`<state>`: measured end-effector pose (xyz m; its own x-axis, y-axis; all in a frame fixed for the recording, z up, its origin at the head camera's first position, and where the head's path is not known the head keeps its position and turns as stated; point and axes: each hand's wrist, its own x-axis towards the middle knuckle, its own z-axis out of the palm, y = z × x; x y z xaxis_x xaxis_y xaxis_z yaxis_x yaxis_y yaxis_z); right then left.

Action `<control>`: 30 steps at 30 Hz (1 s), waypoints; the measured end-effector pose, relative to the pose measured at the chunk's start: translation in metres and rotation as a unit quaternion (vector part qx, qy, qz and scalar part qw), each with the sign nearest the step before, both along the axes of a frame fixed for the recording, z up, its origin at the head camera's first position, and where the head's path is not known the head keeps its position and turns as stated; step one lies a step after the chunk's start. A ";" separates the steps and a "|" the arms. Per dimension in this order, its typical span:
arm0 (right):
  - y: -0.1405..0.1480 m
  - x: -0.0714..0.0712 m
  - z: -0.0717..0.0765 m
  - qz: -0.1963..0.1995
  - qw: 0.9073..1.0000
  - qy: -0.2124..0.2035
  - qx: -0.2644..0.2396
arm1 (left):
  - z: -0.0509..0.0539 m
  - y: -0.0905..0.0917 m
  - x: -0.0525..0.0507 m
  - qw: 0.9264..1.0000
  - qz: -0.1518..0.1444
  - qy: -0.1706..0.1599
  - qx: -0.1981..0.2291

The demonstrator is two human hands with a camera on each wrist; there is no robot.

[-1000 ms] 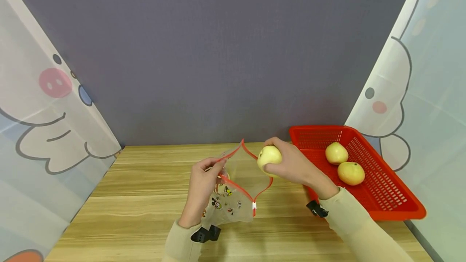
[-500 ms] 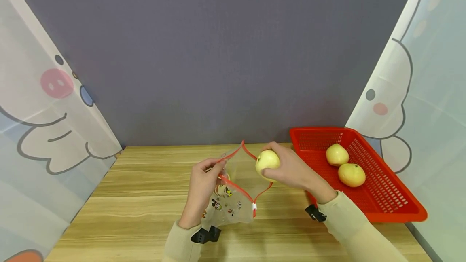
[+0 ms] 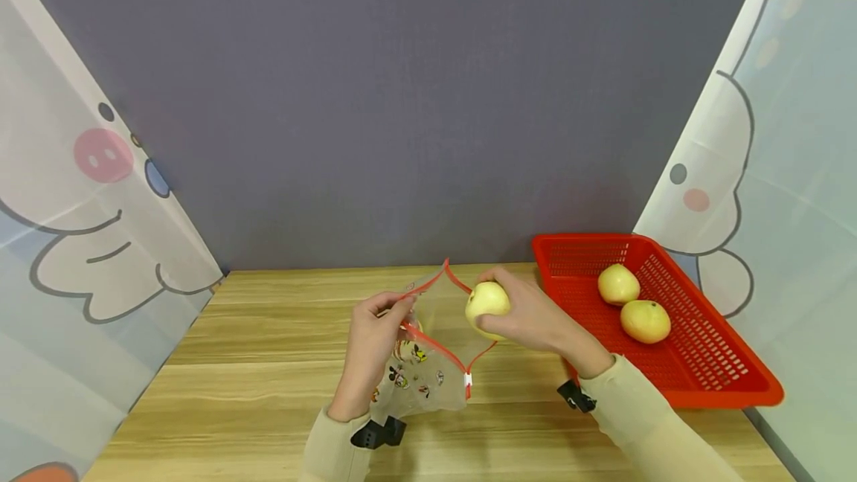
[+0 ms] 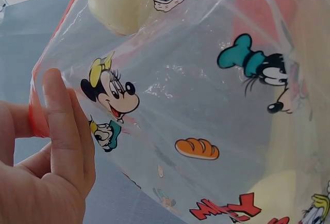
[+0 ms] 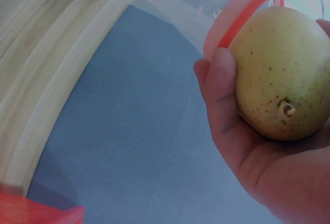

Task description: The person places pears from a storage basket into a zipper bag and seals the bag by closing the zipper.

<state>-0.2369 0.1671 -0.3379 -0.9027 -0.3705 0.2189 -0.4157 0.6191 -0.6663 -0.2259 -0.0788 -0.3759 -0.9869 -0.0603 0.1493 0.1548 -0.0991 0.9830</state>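
Note:
A clear zip bag (image 3: 428,374) with cartoon prints and a red zip rim gapes wide, a white slider (image 3: 467,378) at its near corner. My left hand (image 3: 376,337) pinches the left side of the rim between thumb and fingers; its fingers also show beside the rim in the left wrist view. My right hand (image 3: 532,318) grips a round yellow fruit (image 3: 487,309) at the bag's mouth, beside the right rim. Its speckled skin and stem end show in the right wrist view. Through the plastic, a pale yellow shape (image 4: 278,195) shows low in the bag.
A red slatted basket (image 3: 730,393) stands at the right, with two more yellow fruits (image 3: 618,285) inside. The wooden table (image 3: 254,363) runs back to a dark grey panel (image 3: 428,110). Cartoon-printed sheets hang on both sides.
My right hand has moved slightly left and down with the fruit, closer over the bag's mouth. The left hand and the bag have stayed in place.

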 end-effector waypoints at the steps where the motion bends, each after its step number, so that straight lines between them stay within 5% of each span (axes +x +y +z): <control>1: 0.000 0.000 0.000 0.000 1.000 0.001 0.000 | 0.000 0.000 0.000 1.000 0.000 -0.001 -0.001; 30: -0.010 0.001 -0.006 -0.020 0.999 -0.034 0.025 | -0.001 0.001 0.000 1.000 -0.003 -0.005 0.000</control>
<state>-0.2357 0.1575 -0.3442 -0.9287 -0.3436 0.1393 -0.3458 0.6674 -0.6595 -0.2259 -0.0783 -0.3770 -0.9888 -0.0545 0.1388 0.1437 -0.0990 0.9847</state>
